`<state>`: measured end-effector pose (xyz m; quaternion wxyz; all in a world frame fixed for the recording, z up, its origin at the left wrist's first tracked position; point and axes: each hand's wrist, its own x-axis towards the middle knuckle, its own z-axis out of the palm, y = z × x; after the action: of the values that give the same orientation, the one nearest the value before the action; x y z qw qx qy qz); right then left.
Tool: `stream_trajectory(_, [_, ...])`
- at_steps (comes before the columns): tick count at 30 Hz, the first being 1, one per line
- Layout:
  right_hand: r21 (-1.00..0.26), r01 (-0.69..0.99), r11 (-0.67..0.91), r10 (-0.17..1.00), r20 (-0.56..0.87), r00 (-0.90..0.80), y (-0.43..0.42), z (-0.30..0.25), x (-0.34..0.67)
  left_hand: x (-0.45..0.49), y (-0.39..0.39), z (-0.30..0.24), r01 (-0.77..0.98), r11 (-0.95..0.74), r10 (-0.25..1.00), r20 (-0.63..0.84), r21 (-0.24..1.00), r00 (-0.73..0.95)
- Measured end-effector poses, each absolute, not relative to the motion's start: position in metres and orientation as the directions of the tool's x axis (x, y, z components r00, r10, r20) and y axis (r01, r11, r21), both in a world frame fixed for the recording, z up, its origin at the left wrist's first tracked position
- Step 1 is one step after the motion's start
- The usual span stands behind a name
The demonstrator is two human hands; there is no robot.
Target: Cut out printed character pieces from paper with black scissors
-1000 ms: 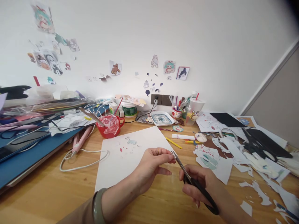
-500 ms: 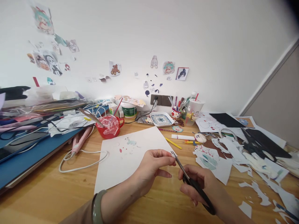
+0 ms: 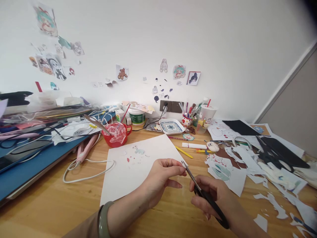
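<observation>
My left hand [image 3: 162, 175] is raised over the wooden desk [image 3: 56, 201] with thumb and forefinger pinched on a tiny scrap of paper that I can barely make out. My right hand [image 3: 213, 195] grips black-handled scissors [image 3: 204, 195], whose blade tips meet the pinched scrap by my left fingertips. Under both hands lies a white sheet [image 3: 135, 162] with small coloured pictures on it. A green bangle [image 3: 102, 219] sits on my left wrist.
A red cup [image 3: 116, 134] with crumpled wrap, a white cable [image 3: 86, 170] and a blue board [image 3: 29, 162] lie to the left. Paper offcuts [image 3: 237, 165], black card [image 3: 282, 150], markers, a patterned dish [image 3: 171, 126] and a pen pot [image 3: 187, 119] crowd the right and back.
Hardly anything has moved. My right hand with the scissors has shifted very slightly, and my left hand keeps its pinch at the blade tips.
</observation>
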<state>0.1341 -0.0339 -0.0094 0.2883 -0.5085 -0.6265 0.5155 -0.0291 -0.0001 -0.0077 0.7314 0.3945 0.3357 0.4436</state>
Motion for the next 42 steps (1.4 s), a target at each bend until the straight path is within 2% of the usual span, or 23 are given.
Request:
stream_trajectory(20, [-0.927, 0.371, -0.051, 0.931, -0.179, -0.318, -0.0337, -0.0075, 0.1334, -0.0292, -0.0008, -0.0078, -0.422, 0.303, 0.908, -0.124, 0.855, 0.401])
stream_trajectory(31, [-0.938, 0.334, -0.093, 0.929, -0.202, -0.310, -0.0341, -0.0041, 0.1313, -0.0285, -0.0012, -0.0073, -0.405, 0.309, 0.906, -0.137, 0.861, 0.400])
stream_trajectory(36, [-0.958, 0.279, -0.071, 0.921, -0.171, -0.351, -0.0320, -0.0102, 0.1335, -0.0278, -0.0021, -0.0088, -0.400, 0.316, 0.900, -0.139, 0.860, 0.413])
stream_trajectory(42, [-0.947, 0.307, -0.089, 0.925, -0.193, -0.327, -0.0342, -0.0054, 0.1315, -0.0280, -0.0028, -0.0088, -0.402, 0.319, 0.898, -0.139, 0.858, 0.417])
